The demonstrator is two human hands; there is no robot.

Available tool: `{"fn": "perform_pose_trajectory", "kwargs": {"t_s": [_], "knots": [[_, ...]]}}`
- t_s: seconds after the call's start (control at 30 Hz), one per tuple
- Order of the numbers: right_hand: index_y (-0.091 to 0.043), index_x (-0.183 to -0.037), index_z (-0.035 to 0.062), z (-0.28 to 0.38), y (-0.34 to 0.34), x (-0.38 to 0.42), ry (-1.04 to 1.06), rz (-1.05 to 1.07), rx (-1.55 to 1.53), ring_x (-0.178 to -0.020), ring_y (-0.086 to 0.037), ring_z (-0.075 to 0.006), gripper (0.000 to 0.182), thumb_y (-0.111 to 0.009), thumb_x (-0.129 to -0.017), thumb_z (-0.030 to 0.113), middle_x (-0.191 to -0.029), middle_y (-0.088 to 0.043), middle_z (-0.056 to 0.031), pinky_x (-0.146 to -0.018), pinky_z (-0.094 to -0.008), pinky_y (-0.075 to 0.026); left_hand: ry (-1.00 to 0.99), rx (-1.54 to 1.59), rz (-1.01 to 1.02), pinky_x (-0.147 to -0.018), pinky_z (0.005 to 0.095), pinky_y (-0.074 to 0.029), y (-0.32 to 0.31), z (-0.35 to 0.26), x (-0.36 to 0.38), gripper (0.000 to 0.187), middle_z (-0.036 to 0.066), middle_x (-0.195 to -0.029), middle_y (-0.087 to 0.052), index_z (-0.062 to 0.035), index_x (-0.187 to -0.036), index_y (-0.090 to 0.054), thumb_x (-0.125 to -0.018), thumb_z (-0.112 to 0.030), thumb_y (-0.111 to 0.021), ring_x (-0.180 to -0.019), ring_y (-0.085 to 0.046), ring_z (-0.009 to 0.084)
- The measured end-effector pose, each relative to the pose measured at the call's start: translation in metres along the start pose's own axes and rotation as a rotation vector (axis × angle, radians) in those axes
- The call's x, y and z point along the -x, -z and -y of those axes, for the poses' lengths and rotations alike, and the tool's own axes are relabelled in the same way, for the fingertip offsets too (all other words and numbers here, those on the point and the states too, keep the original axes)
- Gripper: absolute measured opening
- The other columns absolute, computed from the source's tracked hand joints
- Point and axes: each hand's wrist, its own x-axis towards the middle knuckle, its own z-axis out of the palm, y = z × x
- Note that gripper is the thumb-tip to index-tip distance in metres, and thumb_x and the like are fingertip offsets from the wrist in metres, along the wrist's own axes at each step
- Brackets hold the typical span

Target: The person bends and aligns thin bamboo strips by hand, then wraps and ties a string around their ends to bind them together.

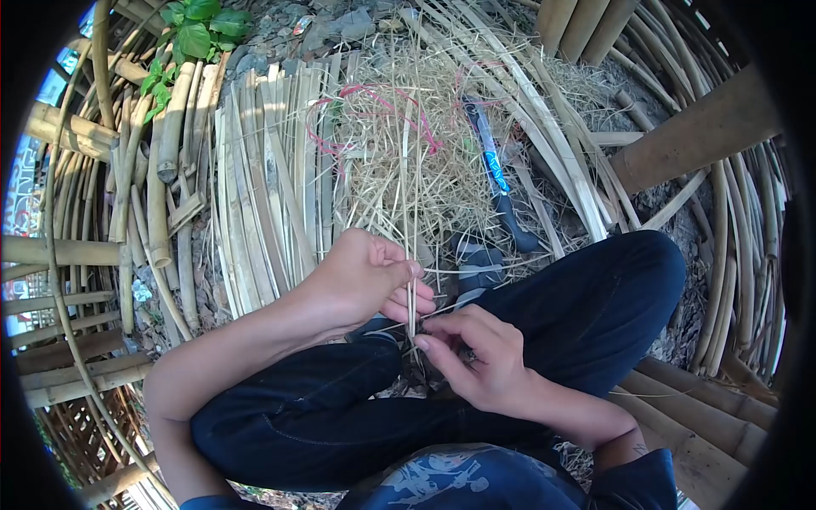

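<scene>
Thin bamboo strips (410, 200) run upright in the view between my two hands, over my crossed legs. My left hand (370, 276) pinches them between thumb and fingers, its other fingers curled loosely behind. Just below and to the right, my right hand (478, 353) has thumb and forefinger closed at the lower ends of the strips. Past my hands lies a heap of fine shavings (382, 178) with pink string (374, 92) on it. A saw or long blade with a black handle (507, 217) and blue lettering rests right of the heap.
Flat split bamboo slats (255, 178) lie at the left of the heap, longer strips (544, 119) at its right. Bamboo poles (697, 140) stand or lean at the right. Green leaves (195, 34) grow at the upper left. Thick bamboo (697, 416) lies at the lower right.
</scene>
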Motion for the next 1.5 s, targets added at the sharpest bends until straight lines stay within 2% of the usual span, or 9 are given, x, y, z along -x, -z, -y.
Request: {"fn": "perform_pose_trajectory", "kwargs": {"t_s": [0.1,0.2,0.4,0.47,0.73,0.97,1.1,1.37,1.5], "knots": [[-0.061,-0.089,-0.0045,0.004,-0.010,0.011,0.050,-0.009,0.023,-0.050,-0.056,-0.0144,0.016,-0.071,-0.078,0.002,-0.069,-0.057,-0.0090,-0.044,-0.0263,-0.044,0.007,0.000,-0.006,-0.062,0.0286,-0.059,-0.004,-0.001,0.001,0.023,0.025,-0.093,-0.064,0.0130,-0.101,-0.054,-0.094,-0.008,-0.052,-0.082,-0.069,0.0280],[-0.063,-0.090,-0.0030,0.004,-0.012,0.015,-0.029,0.028,0.070,-0.055,-0.059,-0.0110,0.012,-0.069,-0.080,0.001,-0.075,-0.061,-0.0087,-0.046,-0.0226,-0.046,-0.007,0.004,-0.012,-0.061,0.0282,-0.058,-0.007,-0.003,0.002,0.022,0.025,-0.094,-0.064,0.0132,-0.101,-0.054,-0.094,-0.008,-0.051,-0.082,-0.069,0.0282],[-0.061,-0.093,-0.0063,0.009,-0.009,0.015,-0.238,0.043,-0.198,-0.052,-0.055,-0.0088,0.015,-0.065,-0.085,0.006,-0.071,-0.059,-0.0068,-0.045,-0.0230,-0.043,-0.012,-0.013,-0.026,-0.060,0.0266,-0.058,-0.013,-0.004,0.003,0.021,0.025,-0.092,-0.064,0.0126,-0.101,-0.054,-0.094,-0.008,-0.051,-0.081,-0.069,0.0275],[-0.062,-0.094,-0.0056,0.011,-0.008,0.015,-0.728,0.089,-0.666,-0.055,-0.057,-0.0064,0.018,-0.060,-0.090,0.012,-0.075,-0.062,-0.0053,-0.048,-0.0202,-0.046,-0.007,-0.025,-0.034,-0.060,0.0263,-0.058,-0.014,-0.004,0.002,0.021,0.024,-0.092,-0.065,0.0122,-0.101,-0.055,-0.094,-0.008,-0.052,-0.080,-0.069,0.0266],[-0.064,-0.093,-0.0053,0.006,0.004,0.004,-0.863,0.149,-0.892,-0.058,-0.060,-0.0093,0.019,-0.059,-0.092,0.012,-0.074,-0.064,-0.0075,-0.047,-0.0205,-0.048,-0.021,-0.043,-0.052,-0.060,0.0264,-0.056,-0.018,-0.004,0.002,0.020,0.021,-0.088,-0.065,0.0122,-0.096,-0.058,-0.094,-0.007,-0.050,-0.075,-0.068,0.0217],[-0.065,-0.095,-0.0072,-0.012,0.013,0.004,-0.935,0.213,-1.253,-0.056,-0.060,-0.0119,0.017,-0.060,-0.090,0.009,-0.072,-0.064,-0.0088,-0.044,-0.0208,-0.046,-0.033,0.034,0.003,-0.068,0.0284,-0.059,-0.018,-0.003,0.001,0.022,0.024,-0.093,-0.065,0.0105,-0.101,-0.057,-0.093,-0.010,-0.053,-0.083,-0.069,0.0263],[-0.065,-0.097,-0.0072,-0.016,0.012,0.008,-0.910,0.218,-1.287,-0.057,-0.060,-0.0126,0.018,-0.059,-0.091,0.008,-0.072,-0.064,-0.0092,-0.045,-0.0209,-0.046,-0.048,0.072,0.005,-0.072,0.0310,-0.059,-0.019,0.002,-0.002,0.022,0.024,-0.094,-0.065,0.0106,-0.102,-0.057,-0.093,-0.010,-0.053,-0.085,-0.069,0.0272],[-0.063,-0.096,-0.0052,-0.014,0.005,0.011,-0.747,0.196,-0.796,-0.058,-0.057,-0.0058,0.026,-0.054,-0.095,0.020,-0.074,-0.061,-0.0047,-0.047,-0.0203,-0.046,-0.064,0.097,-0.057,-0.077,0.0329,-0.058,-0.025,0.011,-0.009,0.021,0.023,-0.095,-0.064,0.0102,-0.101,-0.058,-0.095,-0.008,-0.050,-0.088,-0.068,0.0264],[-0.062,-0.100,-0.0059,-0.013,0.009,0.010,-0.749,0.241,-0.657,-0.060,-0.055,-0.0060,0.023,-0.051,-0.096,0.015,-0.075,-0.060,-0.0040,-0.049,-0.0204,-0.046,-0.064,0.142,-0.098,-0.080,0.0346,-0.057,-0.029,0.014,-0.012,0.021,0.023,-0.096,-0.064,0.0105,-0.101,-0.057,-0.095,-0.008,-0.050,-0.089,-0.067,0.0267]]}}
